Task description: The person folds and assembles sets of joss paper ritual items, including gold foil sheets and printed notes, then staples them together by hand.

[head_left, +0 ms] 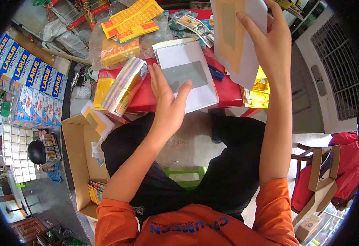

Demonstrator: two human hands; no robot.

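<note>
My right hand [269, 37] grips some white sheets with an orange and grey patch [230, 37], raised above the right part of the red table [140, 100]. Fingers spread, my left hand [169, 96] hovers at or touches the left edge of a white paper stack with a grey rectangle [185, 76]; contact is unclear. Left of that hand stands a thick bundle of striped coloured paper [126, 84]. A dark blue stapler-like object [215, 72] lies right of the white stack.
Yellow printed paper strips [132, 20] lie on plastic-wrapped packs at the back. Banknote-like papers [194, 24] are behind the white stack. Gold paper [257, 92] sits at the right edge. An open cardboard box [79, 153] stands left of my legs, beer cartons [28, 67] farther left.
</note>
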